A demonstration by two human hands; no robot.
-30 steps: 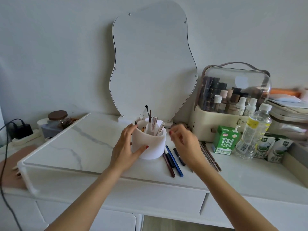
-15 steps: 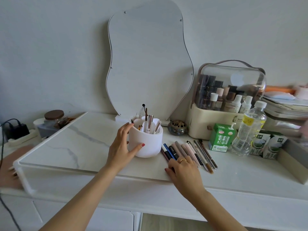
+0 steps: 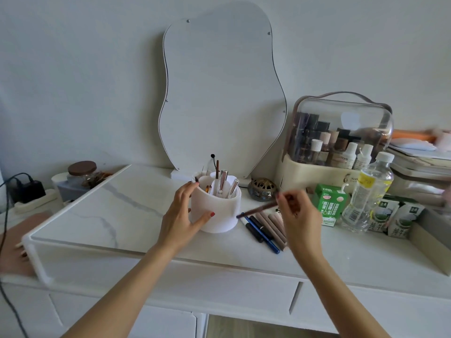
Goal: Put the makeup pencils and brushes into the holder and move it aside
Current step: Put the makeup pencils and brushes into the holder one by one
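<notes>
The holder (image 3: 214, 211), mid-bench (image 3: 341, 254), looks light and tippy, so the left hand (image 3: 181, 215) rightly cups its wall with fingers spread. The right hand (image 3: 299, 215) pinches a thin, stiff pencil (image 3: 257, 210) near its far end (blurred); more pencils (image 3: 264, 229) lie just right of the holder.

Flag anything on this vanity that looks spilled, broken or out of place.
Nothing looks spilled or broken. The only untidy spot is a row of loose pencils lying flat on the tabletop right of the white holder, not yet put away. The left hand steadies the holder; the right hand holds one brown pencil.
</notes>
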